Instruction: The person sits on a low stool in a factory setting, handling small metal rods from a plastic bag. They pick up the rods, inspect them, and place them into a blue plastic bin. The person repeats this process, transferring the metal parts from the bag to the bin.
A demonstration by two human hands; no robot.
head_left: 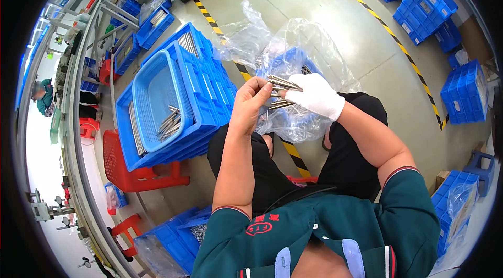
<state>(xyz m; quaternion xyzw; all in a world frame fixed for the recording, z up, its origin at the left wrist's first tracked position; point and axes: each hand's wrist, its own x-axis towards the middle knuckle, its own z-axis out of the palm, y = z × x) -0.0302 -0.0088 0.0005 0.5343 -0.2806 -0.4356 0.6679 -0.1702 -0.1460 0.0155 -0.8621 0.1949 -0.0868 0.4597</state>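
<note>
Several slim, shiny metal rods (285,83) fan out between my two hands, above a plastic-lined blue crate (298,58). My bare left hand (249,102) pinches the rods' left ends between thumb and fingers. On the other side, my right hand (317,97), in a white glove, is closed round the bunch. Its fingers partly hide the rods. Clear plastic bagging (309,32) spreads over and around the crate between my feet. To the left, a light blue basket (152,79) with several loose metal rods (170,123) rests on stacked blue crates (207,79).
The stack stands by a red stool (118,165). More blue crates (463,92) line the right side, and another crate (178,241) sits near my left hip. A long metal-framed bench (78,136) runs along the left, with a person (44,97) beyond it. Striped tape (385,24) marks the floor.
</note>
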